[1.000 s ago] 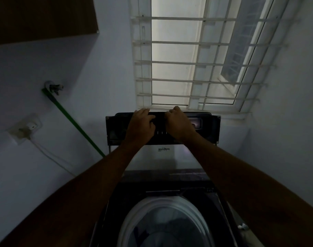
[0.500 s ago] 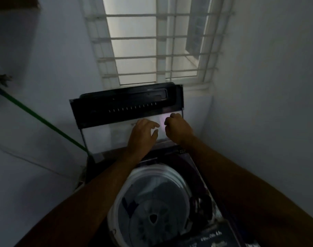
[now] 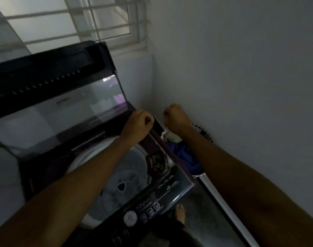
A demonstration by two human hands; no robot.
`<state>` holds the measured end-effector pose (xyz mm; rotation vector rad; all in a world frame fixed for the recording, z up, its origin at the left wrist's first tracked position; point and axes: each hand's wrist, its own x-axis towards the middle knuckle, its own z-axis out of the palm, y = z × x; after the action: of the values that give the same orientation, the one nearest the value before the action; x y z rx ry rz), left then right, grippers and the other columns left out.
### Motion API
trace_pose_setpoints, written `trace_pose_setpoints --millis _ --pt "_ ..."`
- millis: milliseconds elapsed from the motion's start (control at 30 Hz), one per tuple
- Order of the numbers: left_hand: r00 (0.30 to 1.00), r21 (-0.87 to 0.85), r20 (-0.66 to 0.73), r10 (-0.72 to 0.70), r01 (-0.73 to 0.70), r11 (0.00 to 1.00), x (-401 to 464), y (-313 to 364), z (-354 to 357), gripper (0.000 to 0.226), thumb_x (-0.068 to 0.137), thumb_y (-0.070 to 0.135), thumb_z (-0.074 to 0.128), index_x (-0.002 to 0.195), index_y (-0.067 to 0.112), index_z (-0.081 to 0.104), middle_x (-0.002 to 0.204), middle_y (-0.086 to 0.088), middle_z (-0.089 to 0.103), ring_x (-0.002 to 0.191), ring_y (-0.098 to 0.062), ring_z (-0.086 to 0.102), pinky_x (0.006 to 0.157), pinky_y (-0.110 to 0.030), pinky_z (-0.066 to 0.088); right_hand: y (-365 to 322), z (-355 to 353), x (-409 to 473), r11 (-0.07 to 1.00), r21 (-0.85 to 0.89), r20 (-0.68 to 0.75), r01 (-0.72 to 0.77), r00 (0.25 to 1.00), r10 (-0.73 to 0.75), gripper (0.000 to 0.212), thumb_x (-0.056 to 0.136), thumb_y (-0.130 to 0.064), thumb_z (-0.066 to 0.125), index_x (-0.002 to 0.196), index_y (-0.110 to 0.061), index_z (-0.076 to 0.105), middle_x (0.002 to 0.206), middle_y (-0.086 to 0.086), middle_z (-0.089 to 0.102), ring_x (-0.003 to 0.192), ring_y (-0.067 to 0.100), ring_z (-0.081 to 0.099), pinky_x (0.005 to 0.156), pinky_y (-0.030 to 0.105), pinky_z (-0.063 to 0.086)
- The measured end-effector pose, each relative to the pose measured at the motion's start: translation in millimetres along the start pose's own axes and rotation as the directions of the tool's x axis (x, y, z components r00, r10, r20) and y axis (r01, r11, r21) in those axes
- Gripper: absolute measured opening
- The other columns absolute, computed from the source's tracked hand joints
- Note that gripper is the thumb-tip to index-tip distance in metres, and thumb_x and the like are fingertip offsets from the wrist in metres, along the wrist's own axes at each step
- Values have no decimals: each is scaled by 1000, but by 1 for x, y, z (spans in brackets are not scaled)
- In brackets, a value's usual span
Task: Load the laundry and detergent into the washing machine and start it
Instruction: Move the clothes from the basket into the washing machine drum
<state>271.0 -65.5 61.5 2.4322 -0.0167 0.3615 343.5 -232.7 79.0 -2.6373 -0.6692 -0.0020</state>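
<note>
The top-loading washing machine (image 3: 105, 179) stood open, lid (image 3: 50, 97) raised; the left hand (image 3: 137, 124) and right hand (image 3: 176, 118) hovered clenched, holding nothing, near its right edge.

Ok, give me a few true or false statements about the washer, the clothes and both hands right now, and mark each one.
1. The washing machine lid is raised. True.
2. The drum is full of clothes. False: only its pale base shows.
3. The laundry lies between the machine and the wall, below the right hand. True.
4. The left hand is turning the white knob. False: it is up at the machine's right edge.
5. The right hand carries a detergent bottle. False: no bottle shows.
</note>
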Motion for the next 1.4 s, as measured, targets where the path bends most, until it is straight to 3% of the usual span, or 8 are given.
trace_pose_setpoints --millis 233,467,600,733,1000,1167,1267,1400 --pt "985 -43 160 -63 70 997 43 13 63 5 88 22 64 92 19 66 101 -1 63 94 -17 61 85 -39 54 103 15 -1 986 -5 85 -167 982 166 24 88 -7 51 99 3 69 108 23 57 106 37 49 90 43 46" --pt "899 72 408 -159 142 987 74 6 132 16 92 22 60 106 19 66 116 -5 56 115 -24 49 98 -41 46 177 63 24 965 108 204 -238 956 213 51 77 1 50 51 -32 21 70 12 53 68 20 44 62 28 33" --pt "818 194 500 -284 214 957 88 -13 160 37 92 26 59 127 18 57 126 -10 53 120 -28 47 101 -45 44 190 79 35 948 105 285 -302 922 262 47 80 5 52 50 -25 33 65 12 52 66 19 49 60 26 35" --pt "758 232 553 -346 259 938 102 -28 192 45 92 28 59 135 17 50 132 -10 49 123 -28 45 105 -45 41 211 119 58 965 36 411 -259 884 222 25 82 -2 55 103 3 68 107 18 66 99 29 62 85 35 51" --pt "737 137 569 -365 352 926 130 -54 226 54 73 43 55 120 19 60 113 -1 56 103 -17 56 93 -37 49 219 184 95 974 -214 539 -76 822 183 69 83 -25 65 143 -5 37 144 18 44 130 33 44 110 43 35" --pt "730 210 555 -398 340 917 119 -73 241 38 82 34 56 119 29 59 117 0 55 109 -20 53 96 -36 46 221 209 92 967 -187 586 -173 771 251 86 89 -28 63 153 -6 10 154 18 29 141 33 30 115 45 25" --pt "713 211 573 -404 348 913 115 -76 239 57 67 48 51 120 28 58 117 0 56 109 -19 53 93 -36 47 221 209 88 964 -256 595 -70 774 214 51 96 -27 53 141 -5 44 142 17 49 129 32 47 105 42 37" --pt "711 232 570 -412 341 911 112 -81 236 61 66 53 51 122 28 56 118 -1 56 108 -20 53 93 -40 48 215 187 91 981 -182 519 -60 842 148 45 90 -44 56 124 -15 63 129 12 61 116 31 58 92 38 47"
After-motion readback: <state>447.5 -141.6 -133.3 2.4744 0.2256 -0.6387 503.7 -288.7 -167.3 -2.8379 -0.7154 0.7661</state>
